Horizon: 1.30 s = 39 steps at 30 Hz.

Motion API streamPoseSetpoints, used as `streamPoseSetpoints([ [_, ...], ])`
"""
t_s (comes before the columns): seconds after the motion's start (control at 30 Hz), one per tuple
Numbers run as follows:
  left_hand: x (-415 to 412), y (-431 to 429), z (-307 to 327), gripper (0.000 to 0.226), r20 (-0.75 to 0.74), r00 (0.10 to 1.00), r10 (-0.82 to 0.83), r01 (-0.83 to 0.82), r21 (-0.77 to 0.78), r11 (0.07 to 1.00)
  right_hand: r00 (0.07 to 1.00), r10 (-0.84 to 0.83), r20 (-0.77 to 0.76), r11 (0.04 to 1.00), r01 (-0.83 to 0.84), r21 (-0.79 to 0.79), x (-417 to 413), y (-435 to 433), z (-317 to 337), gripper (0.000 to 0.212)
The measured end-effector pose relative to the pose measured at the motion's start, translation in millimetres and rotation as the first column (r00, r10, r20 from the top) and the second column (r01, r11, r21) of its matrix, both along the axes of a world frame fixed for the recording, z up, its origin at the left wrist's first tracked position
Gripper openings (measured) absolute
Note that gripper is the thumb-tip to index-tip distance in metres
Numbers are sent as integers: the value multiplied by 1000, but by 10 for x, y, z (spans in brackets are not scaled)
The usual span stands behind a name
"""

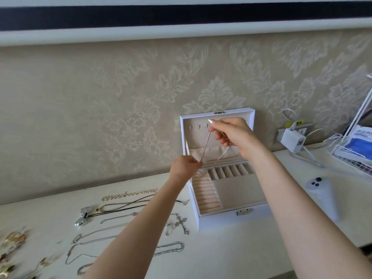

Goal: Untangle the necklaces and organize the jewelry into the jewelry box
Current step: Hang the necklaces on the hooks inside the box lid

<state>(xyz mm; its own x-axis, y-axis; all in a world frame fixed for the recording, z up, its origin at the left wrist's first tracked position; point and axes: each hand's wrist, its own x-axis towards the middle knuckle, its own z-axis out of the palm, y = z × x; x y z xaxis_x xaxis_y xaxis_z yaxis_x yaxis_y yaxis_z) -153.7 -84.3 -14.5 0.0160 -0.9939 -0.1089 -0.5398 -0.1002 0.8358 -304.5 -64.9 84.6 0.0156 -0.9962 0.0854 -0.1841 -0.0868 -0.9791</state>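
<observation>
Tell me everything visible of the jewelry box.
The jewelry box is white outside, beige velvety inside, standing open on the table, lid upright by the wall. The lid holds a row of hooks above a gathered pocket. The base has ring rolls on the left, narrow slots at the back, one large compartment, a metal clasp in front. The left hand and right hand hold a silver chain before the lid.

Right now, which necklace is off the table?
The thin silver chain, stretched between the left hand and right hand before the open jewelry box; the others lie flat on the table.
</observation>
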Motion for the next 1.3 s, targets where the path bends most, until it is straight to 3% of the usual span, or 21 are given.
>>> streamPoseSetpoints([
  [0.1,6,13,-13,13,166,984,-60,59,14,998,998,4,-60,999,-6,-39,21,5,-21,25],
  [0.23,10,26,-54,32,334,932,-143,148,9,989,992,57,-110,998,-61,-36,48,17,-44,15],
  [0.3,-12,27,-40,34,265,956,-123,161,-128,979,977,100,-190,995,-104,-10,62,26,-49,9],
  [0.37,-46,40,24,16,160,977,-140,182,-293,939,948,131,-290,991,-132,16,81,21,-71,11],
  [0.43,-55,43,71,7,59,984,-166,177,-348,921,932,120,-341,993,-118,28,95,-8,-97,10],
  [0.57,-7,72,99,17,-26,982,-189,167,-364,916,980,64,-186,998,-58,38,85,-9,-86,14],
  [0.77,12,59,116,16,-87,964,-250,216,-285,934,994,95,52,995,-96,11,89,24,-49,18],
  [1.1,-13,109,205,21,-123,921,-370,337,-226,914,974,168,149,985,-171,8,155,56,-44,20],
  [1.3,7,119,210,22,-249,890,-381,359,-132,924,967,178,182,984,-180,-4,191,68,-38,24],
])
